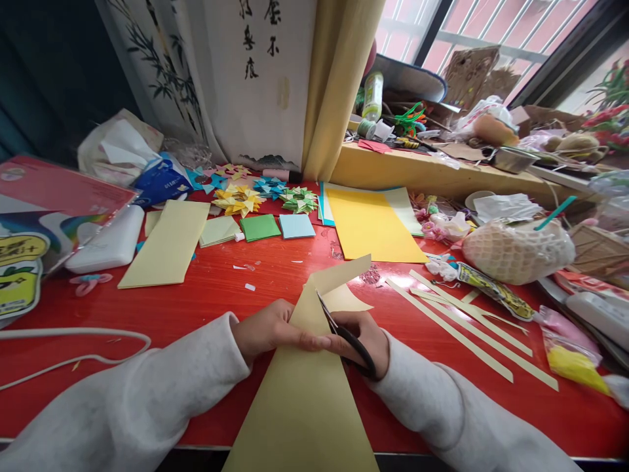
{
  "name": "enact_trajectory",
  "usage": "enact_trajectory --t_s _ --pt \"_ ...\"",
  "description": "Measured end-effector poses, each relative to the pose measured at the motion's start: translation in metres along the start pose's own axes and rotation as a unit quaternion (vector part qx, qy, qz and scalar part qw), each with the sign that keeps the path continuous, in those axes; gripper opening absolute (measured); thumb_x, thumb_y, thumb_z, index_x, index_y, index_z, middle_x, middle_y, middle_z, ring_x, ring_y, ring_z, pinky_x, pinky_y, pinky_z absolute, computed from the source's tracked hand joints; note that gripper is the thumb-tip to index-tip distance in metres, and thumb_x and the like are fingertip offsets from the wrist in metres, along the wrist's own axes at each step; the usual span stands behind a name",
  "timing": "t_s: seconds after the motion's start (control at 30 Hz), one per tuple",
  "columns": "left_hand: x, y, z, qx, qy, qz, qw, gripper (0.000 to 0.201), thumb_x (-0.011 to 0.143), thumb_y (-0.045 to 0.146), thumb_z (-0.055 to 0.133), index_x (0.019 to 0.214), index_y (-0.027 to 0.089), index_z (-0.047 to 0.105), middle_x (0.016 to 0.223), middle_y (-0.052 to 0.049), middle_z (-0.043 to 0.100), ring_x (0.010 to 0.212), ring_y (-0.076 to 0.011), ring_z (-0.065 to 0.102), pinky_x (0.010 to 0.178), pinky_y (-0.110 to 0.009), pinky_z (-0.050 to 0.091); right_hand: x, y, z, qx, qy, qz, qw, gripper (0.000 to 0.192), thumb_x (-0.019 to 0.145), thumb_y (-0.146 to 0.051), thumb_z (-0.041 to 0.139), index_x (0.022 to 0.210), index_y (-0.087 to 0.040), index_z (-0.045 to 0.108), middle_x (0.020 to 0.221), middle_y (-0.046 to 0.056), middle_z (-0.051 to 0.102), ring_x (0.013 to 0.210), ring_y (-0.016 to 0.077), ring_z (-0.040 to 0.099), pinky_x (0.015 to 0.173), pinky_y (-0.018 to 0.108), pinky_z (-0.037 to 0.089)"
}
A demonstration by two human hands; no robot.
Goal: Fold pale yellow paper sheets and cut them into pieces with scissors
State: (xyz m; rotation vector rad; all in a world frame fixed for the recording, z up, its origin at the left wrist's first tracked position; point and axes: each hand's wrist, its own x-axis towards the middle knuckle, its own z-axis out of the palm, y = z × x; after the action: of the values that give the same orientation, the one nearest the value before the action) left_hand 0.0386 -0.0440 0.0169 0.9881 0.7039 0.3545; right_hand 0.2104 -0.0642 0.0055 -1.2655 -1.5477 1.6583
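Two hands: left hand pinching pale yellow paper sheet; right hand closed on black-handled scissors, mid-cut. Risk: sheet slips, cut wanders toward left fingertips

Red glossy table, lower frame. Yellow curtain and white scroll with calligraphy, upper centre. Barred window, daylight, upper right; cluttered wooden sill beneath.

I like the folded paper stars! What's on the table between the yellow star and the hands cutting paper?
In the head view, small pale paper scraps lie on the bare red table between the yellow star and the left hand. Green square sits just right.
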Motion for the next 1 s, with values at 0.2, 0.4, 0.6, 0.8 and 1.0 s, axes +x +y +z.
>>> enact_trajectory --t_s 0.2,0.4,0.6,0.8,1.0 --pt "0.0016 -0.0040 -0.0018 0.003 -0.008 0.001 1.000 0.019 0.062 0.025 0.067 0.078 0.014 0.066 0.074 -0.003 0.066 0.067 -0.0161 0.061 0.063 -0.026 0.047 -0.0002 0.0021 0.0007 0.028 -0.004 -0.013 1.000 0.038 0.052 -0.045 0.068 0.060 -0.013 0.050 0.050 -0.005 0.037 0.047 0.0065 0.034 0.043 0.020 0.025" --pt "0.0029 -0.0059 -0.0017 0.000 -0.013 0.004 1.000 0.015 0.064 0.025 0.066 0.076 0.016 0.066 0.071 -0.001 0.065 0.066 -0.0136 0.059 0.061 -0.023 0.046 -0.0016 -0.0002 0.0027 0.037 -0.003 -0.001 0.999 0.035 0.054 -0.042 0.068 0.062 -0.012 0.052 0.050 -0.004 0.040 0.047 0.0069 0.037 0.043 0.020 0.028" --pt "0.0013 -0.0016 -0.0016 0.063 -0.013 0.007 0.998 0.021 0.067 0.029 0.063 0.083 0.016 0.064 0.078 -0.002 0.065 0.072 -0.0154 0.059 0.062 -0.023 0.044 -0.0006 -0.0026 0.0023 0.029 -0.003 0.011 0.999 0.038 0.052 -0.046 0.068 0.062 -0.013 0.053 0.050 -0.004 0.041 0.047 0.0069 0.037 0.043 0.020 0.029" --pt "-0.0036 0.0037 -0.0067 0.150 0.127 0.100 0.975 0.030 0.075 0.042 0.049 0.078 0.015 0.062 0.069 0.000 0.061 0.064 -0.0133 0.056 0.057 -0.022 0.042 -0.0019 -0.0042 0.0007 -0.001 -0.002 0.013 1.000 0.038 0.055 -0.050 0.065 0.062 -0.014 0.054 0.054 -0.002 0.045 0.050 0.0089 0.041 0.045 0.021 0.033" --pt "-0.0034 0.0016 -0.0064 0.117 0.125 0.115 0.978 0.031 0.076 0.041 0.048 0.084 0.016 0.062 0.073 -0.001 0.061 0.071 -0.0161 0.055 0.067 -0.028 0.044 -0.0033 -0.0042 -0.0004 -0.014 -0.012 0.016 1.000 0.038 0.058 -0.049 0.063 0.063 -0.013 0.054 0.057 -0.001 0.047 0.051 0.0089 0.042 0.048 0.022 0.035"
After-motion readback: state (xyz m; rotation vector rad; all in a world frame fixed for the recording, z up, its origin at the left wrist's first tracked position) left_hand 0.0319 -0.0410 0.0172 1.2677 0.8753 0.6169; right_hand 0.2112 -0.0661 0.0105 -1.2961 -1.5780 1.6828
